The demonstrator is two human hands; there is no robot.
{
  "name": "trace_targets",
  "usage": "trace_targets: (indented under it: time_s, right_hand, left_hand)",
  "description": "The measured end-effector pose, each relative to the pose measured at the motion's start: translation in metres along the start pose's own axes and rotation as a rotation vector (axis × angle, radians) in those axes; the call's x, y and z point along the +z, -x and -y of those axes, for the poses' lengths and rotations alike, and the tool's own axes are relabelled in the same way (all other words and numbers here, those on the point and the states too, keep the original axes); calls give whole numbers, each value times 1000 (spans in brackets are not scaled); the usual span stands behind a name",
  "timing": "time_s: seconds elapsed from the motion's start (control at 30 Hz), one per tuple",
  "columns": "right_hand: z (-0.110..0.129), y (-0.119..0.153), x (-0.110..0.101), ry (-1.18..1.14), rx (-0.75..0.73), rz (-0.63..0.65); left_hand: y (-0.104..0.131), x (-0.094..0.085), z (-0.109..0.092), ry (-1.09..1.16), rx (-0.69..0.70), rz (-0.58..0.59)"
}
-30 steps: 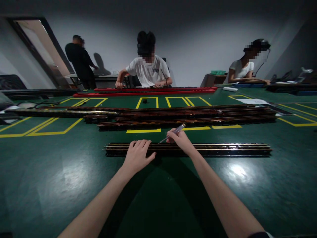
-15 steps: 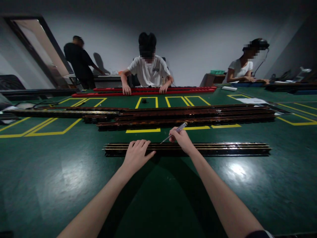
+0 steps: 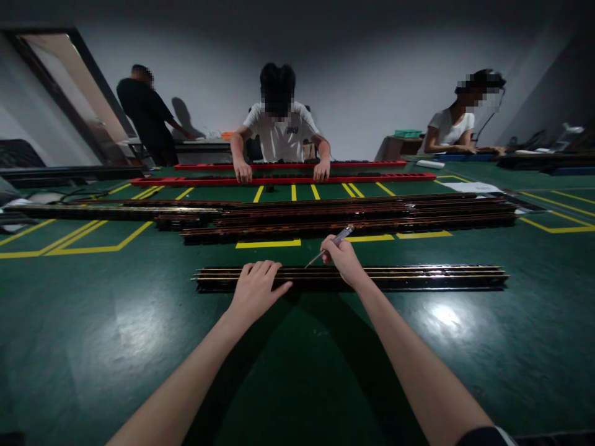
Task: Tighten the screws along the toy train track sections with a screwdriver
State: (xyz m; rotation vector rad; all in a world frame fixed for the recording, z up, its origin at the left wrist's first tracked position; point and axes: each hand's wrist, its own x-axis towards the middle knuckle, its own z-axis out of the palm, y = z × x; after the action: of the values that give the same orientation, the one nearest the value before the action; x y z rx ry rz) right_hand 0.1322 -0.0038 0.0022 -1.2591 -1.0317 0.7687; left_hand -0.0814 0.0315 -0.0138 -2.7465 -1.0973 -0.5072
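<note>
A long black bar assembly (image 3: 432, 279) with thin gold-coloured rods along its top lies crosswise on the green table (image 3: 288, 378). My left hand (image 3: 259, 286) rests on its left part, fingers over the far edge and thumb stretched to the right, gripping the bar. In my right hand (image 3: 341, 255) is a slim screwdriver (image 3: 343, 235) with a clear handle, slanting down to the left. Its tip is at the top of the bar, just right of my left hand; whether it touches is too small to tell.
More dark bars (image 3: 372, 214) lie together beyond, with another bundle (image 3: 106, 210) at the left. Across the table a person (image 3: 286, 133) handles a red bar (image 3: 195, 181). Other people are at the far left and right. Yellow tape lines mark the table.
The screwdriver tip and my right hand have shifted slightly right and up. My left hand stays put. Across the table, the person's hands and a red bar have moved nearer and apart from the other red bar.
</note>
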Motion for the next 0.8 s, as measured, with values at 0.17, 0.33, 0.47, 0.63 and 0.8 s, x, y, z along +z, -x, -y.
trace_targets:
  time_s: [0.17,0.33,0.47,0.63,0.8]
  right_hand:
    - [-1,1,-1,-26,-3,41]
    - [2,4,1,-13,-18,68]
    - [5,6,4,10,-44,89]
    - [6,7,5,71,-73,127]
    - [9,9,8,145,-92,182]
  left_hand:
    - [-1,-1,-1,-8,-12,13]
    - [0,-5,-3,-26,-45,35]
    - [0,-7,-3,-33,-54,32]
    - [-2,-9,-1,-31,-54,66]
    - [-1,-13,2,-64,-61,71]
